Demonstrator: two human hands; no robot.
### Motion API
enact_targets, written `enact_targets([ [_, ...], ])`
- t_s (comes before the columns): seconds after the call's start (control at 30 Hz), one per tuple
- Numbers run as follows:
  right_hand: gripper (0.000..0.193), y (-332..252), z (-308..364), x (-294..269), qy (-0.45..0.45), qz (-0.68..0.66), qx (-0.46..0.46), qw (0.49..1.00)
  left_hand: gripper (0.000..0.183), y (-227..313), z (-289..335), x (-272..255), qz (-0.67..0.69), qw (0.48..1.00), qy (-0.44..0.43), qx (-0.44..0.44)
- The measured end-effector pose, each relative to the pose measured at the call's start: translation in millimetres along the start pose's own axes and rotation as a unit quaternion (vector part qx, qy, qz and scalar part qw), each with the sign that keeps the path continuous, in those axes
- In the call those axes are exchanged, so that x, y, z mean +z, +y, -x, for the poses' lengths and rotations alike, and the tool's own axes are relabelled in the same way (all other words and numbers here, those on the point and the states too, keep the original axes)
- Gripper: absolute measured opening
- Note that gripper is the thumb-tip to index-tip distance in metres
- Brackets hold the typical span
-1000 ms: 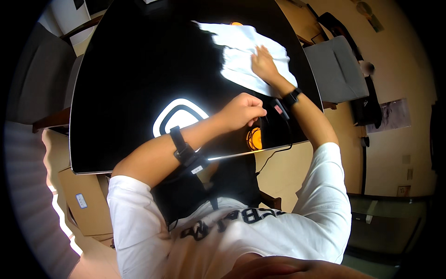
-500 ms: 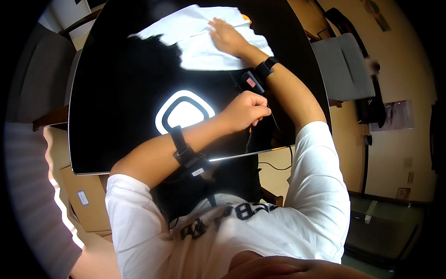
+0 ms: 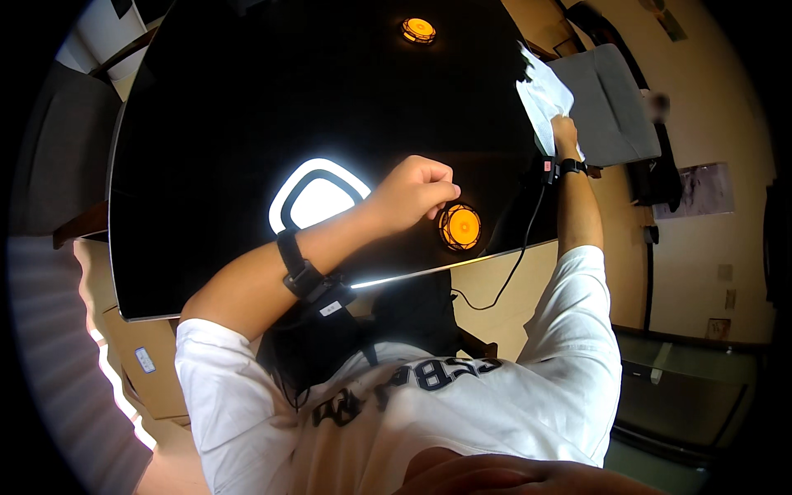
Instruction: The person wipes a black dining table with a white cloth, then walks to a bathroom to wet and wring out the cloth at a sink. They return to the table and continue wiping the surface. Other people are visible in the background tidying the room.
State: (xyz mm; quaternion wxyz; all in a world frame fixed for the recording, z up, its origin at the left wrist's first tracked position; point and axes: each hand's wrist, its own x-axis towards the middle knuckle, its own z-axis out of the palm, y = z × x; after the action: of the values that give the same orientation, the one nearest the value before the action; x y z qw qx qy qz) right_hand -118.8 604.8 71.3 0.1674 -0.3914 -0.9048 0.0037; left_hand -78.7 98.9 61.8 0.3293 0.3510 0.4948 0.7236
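Note:
My right hand (image 3: 564,132) grips a white cloth (image 3: 544,92) at the table's right edge. The cloth is bunched at my fingers and spreads beyond them toward the far side, partly over the edge. My left hand (image 3: 417,194) is curled into a loose fist above the glossy black table (image 3: 214,107), with nothing visible in it. It is nearest to a round orange glow (image 3: 459,227) on the dark surface, which looks like a lamp's reflection. Each wrist wears a black strap with a small black box; a cable runs down from the right one.
A bright white rounded reflection (image 3: 326,202) shows on the table beside my left forearm, and a second orange glow (image 3: 418,31) at the far side. Grey chairs stand at the right (image 3: 606,107) and left (image 3: 62,148). A cardboard box (image 3: 148,363) sits at lower left.
My right hand has swept the cloth from the table's far middle to its right edge, and its flat fingers have closed on it. My left hand has shifted slightly left.

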Motion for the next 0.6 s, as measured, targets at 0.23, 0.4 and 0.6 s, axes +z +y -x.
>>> enact_targets([
  [0.23, 0.035, 12, -1, 26, 0.036, 0.189, -0.222, 0.956, 0.034, -5, -5, 3, -0.021, 1.000, -0.012, 0.005],
  [0.4, 0.034, -63, 111, 14, 0.139, -0.041, -0.368, 0.918, 0.033, 1, 0, 4, -0.009, 1.000, -0.002, -0.013],
  [0.6, 0.041, -101, 269, -57, -0.030, -0.156, -0.480, 0.863, 0.029, -6, -1, -2, -0.005, 1.000, 0.014, -0.019],
])
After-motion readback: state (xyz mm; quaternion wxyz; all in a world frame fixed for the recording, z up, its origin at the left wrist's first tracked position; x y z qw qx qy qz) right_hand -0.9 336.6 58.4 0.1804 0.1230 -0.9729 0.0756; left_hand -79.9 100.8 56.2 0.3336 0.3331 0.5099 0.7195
